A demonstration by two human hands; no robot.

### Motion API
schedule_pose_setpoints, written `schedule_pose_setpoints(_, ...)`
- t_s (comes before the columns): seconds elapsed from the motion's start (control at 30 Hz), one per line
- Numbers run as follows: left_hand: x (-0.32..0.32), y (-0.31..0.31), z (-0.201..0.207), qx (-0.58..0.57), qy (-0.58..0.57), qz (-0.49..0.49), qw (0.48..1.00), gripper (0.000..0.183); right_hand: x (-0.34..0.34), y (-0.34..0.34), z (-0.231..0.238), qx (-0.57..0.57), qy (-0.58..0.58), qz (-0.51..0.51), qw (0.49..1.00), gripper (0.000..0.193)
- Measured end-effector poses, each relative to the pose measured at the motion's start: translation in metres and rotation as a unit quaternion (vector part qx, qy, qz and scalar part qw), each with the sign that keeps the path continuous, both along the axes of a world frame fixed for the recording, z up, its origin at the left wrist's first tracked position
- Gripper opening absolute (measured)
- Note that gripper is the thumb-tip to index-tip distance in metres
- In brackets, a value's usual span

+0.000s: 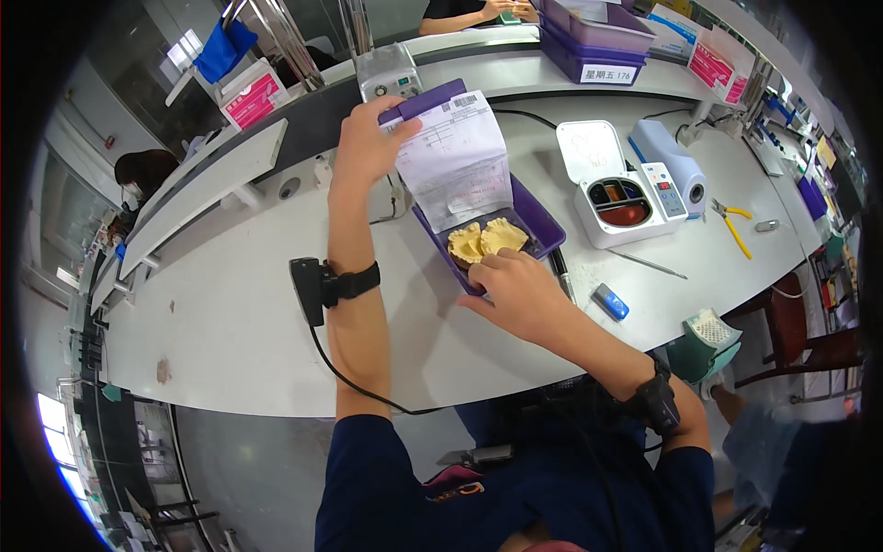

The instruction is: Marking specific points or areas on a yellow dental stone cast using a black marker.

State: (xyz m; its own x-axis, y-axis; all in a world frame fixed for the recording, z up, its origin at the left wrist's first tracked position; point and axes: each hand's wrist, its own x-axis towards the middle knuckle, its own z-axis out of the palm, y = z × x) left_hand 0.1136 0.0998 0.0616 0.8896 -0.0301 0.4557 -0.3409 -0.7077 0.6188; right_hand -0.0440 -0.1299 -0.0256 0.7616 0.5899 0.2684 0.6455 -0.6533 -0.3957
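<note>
My left hand (372,138) is closed on the top of a white paper form (460,152), where a flat purple strip (441,99) lies along its upper edge. The raised form slants down into a shallow purple tray (544,224) on the bench. Inside the tray, on dark material, sit two pale yellow dental casts (504,235) side by side. My right hand (515,290) reaches over the tray's near edge, its bent fingers at the casts and its thumb held apart. The fingertips are partly hidden, and nothing shows as held.
Right of the tray stands a white device with a raised lid (633,202). Nearby lie a blue-grey device (670,164), yellow-handled pliers (736,225), a thin metal tool (648,265) and a small blue object (611,302). Purple bins (589,46) stand behind, near another person's hands (506,9).
</note>
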Motion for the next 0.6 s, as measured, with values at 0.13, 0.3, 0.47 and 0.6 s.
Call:
schedule_pose_setpoints(0.13,0.006,0.010,-0.007,-0.004,0.033,-0.019,0.999,0.043,0.003,0.001,-0.022,-0.013,-0.034,-0.004,0.999,0.030)
schedule_pose_setpoints(0.3,0.006,0.012,0.002,0.041,-0.041,-0.041,0.997,0.049,-0.001,0.007,-0.027,-0.154,-0.083,-0.012,0.985,0.020)
schedule_pose_setpoints(0.47,-0.020,0.009,0.034,-0.169,-0.033,-0.122,0.978,0.051,-0.008,-0.039,0.028,-0.056,-0.161,0.066,0.983,0.023)
schedule_pose_setpoints(0.6,-0.042,0.012,0.044,-0.182,-0.071,-0.145,0.970,0.061,-0.037,-0.129,0.086,-0.068,-0.093,0.090,0.989,0.023)
